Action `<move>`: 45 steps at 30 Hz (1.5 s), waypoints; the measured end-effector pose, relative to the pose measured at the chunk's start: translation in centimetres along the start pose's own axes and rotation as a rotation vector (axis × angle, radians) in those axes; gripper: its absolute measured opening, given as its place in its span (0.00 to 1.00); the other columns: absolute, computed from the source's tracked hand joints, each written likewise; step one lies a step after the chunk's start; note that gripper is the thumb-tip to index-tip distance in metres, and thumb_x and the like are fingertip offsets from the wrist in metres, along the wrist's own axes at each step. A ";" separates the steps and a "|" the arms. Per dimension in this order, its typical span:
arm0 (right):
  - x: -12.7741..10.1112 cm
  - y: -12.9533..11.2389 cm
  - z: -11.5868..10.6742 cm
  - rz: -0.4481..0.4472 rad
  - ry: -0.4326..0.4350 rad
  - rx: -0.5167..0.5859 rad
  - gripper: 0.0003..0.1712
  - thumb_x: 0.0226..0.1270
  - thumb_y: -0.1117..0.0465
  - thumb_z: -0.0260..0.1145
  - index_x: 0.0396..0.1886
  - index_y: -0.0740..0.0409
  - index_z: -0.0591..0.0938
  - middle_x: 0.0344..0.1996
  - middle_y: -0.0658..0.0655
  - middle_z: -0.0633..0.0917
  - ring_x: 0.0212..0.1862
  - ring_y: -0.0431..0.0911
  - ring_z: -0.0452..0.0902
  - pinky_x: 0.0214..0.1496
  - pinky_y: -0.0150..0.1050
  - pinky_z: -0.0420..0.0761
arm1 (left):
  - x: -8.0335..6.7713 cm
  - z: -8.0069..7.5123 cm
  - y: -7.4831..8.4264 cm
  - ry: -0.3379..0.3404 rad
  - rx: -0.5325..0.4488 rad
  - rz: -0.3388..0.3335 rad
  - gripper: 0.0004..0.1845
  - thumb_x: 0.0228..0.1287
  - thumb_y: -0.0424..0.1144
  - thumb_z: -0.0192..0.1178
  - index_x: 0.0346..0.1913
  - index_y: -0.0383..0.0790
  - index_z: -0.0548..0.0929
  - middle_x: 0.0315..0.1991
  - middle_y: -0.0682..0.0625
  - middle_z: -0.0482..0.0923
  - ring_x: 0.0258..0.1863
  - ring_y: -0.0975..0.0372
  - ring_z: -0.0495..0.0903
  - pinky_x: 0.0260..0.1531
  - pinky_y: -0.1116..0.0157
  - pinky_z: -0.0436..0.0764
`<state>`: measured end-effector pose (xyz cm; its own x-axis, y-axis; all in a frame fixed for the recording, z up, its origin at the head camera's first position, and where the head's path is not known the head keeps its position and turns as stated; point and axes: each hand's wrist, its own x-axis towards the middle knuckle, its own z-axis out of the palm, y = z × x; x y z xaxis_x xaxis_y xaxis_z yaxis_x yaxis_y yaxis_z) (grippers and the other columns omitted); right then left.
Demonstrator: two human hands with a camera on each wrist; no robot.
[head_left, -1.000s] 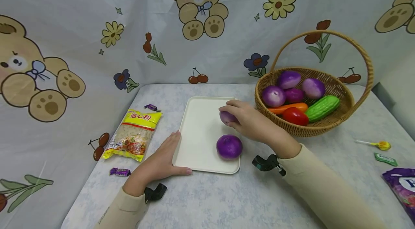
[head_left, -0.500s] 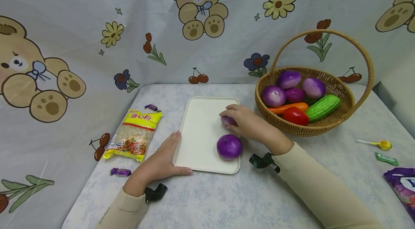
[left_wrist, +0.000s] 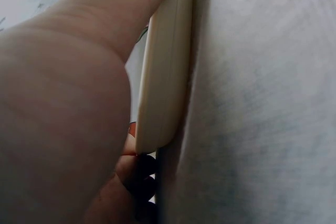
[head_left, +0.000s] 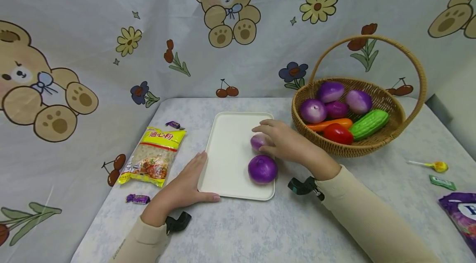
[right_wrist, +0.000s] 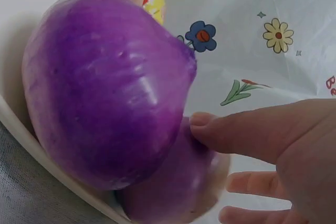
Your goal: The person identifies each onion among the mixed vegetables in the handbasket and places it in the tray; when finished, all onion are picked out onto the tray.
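Right hand (head_left: 288,144), fingers loosely spread, touches the pale onion (head_left: 257,141); left hand (head_left: 184,186) lies flat against the tray (head_left: 227,155) on the marbled table (head_left: 260,230).

six purple onions — two on the tray (head_left: 227,159), four in the basket (head_left: 375,141) — plus one carrot (head_left: 331,123), one tomato (head_left: 337,133), one cucumber (head_left: 369,124).

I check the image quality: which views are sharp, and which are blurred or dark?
Head view: evenly lit, sharp, edges bent by the wide lens. Left wrist view: the left hand fills it, soft and shadowed beside the tray. Right wrist view: the near purple onion looms, slightly soft.
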<state>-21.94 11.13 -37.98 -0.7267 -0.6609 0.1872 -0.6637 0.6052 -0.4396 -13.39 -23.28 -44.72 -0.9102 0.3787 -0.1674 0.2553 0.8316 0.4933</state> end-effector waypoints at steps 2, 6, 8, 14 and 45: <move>-0.3 -0.4 -0.4 0.019 -0.013 0.000 0.31 0.69 0.57 0.78 0.68 0.59 0.82 0.69 0.68 0.76 0.70 0.64 0.71 0.72 0.61 0.69 | 0.0 0.0 0.0 -0.001 0.002 0.000 0.78 0.46 0.79 0.71 0.85 0.34 0.41 0.85 0.41 0.38 0.83 0.50 0.39 0.77 0.46 0.49; -0.8 -1.3 -1.3 0.024 -0.011 -0.012 0.30 0.70 0.56 0.77 0.69 0.57 0.82 0.69 0.67 0.75 0.70 0.63 0.70 0.72 0.61 0.69 | 0.0 0.1 0.1 0.000 0.008 -0.002 0.78 0.46 0.80 0.71 0.85 0.34 0.42 0.85 0.41 0.39 0.83 0.49 0.39 0.77 0.46 0.49; -1.0 -1.6 -1.8 0.017 -0.004 -0.017 0.31 0.70 0.56 0.77 0.69 0.57 0.81 0.70 0.67 0.75 0.71 0.63 0.70 0.72 0.60 0.69 | 0.0 0.1 0.1 0.001 0.009 -0.001 0.78 0.46 0.79 0.71 0.85 0.34 0.42 0.85 0.41 0.39 0.83 0.50 0.39 0.77 0.46 0.49; -1.5 -2.1 -2.9 -0.011 0.016 -0.038 0.31 0.71 0.54 0.77 0.70 0.57 0.81 0.71 0.67 0.74 0.71 0.63 0.70 0.71 0.59 0.70 | 0.1 0.1 0.0 -0.001 0.016 -0.002 0.78 0.46 0.80 0.71 0.85 0.34 0.42 0.85 0.41 0.39 0.83 0.50 0.39 0.77 0.46 0.49; -1.9 6.2 -16.7 0.296 0.014 -0.160 0.41 0.77 0.44 0.68 0.76 0.67 0.70 0.70 0.74 0.71 0.72 0.72 0.61 0.71 0.72 0.61 | 0.0 0.1 -0.1 0.006 0.013 0.010 0.78 0.46 0.80 0.71 0.85 0.34 0.43 0.85 0.42 0.39 0.83 0.50 0.39 0.77 0.47 0.49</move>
<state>-27.63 23.56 -26.42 -0.8939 -0.4402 0.0848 -0.4418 0.8327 -0.3339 -13.39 -23.35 -44.83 -0.9096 0.3844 -0.1578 0.2680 0.8330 0.4841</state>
